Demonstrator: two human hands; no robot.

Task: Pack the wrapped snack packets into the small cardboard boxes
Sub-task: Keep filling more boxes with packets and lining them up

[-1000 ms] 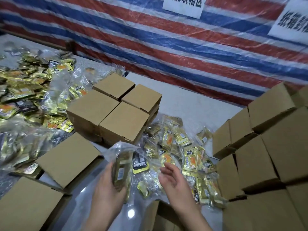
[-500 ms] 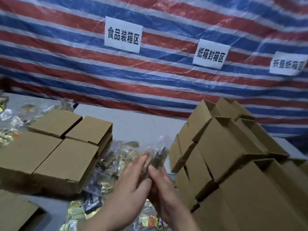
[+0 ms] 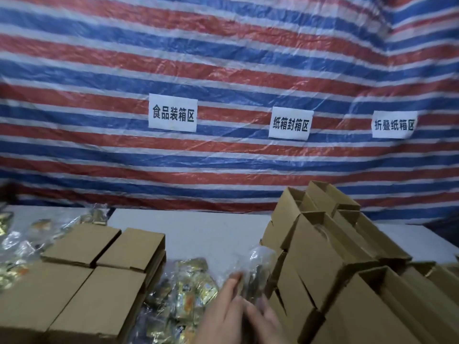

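A clear-wrapped bundle of snack packets stands upright at the bottom centre, held between my two hands. My left hand grips its left side with fingers pointing up. My right hand holds its right side, partly blurred. Just right of the bundle rises a pile of open small cardboard boxes. More gold and orange snack packets lie on the table under and left of my hands.
Several closed cardboard boxes sit side by side at the left. Further loose packets in clear wrap lie at the far left. A white table runs back to a striped tarp wall with paper signs.
The view has tilted up and swung right. My hands have carried the wrapped bundle to the right, close to the pile of open boxes, and both now hold it.
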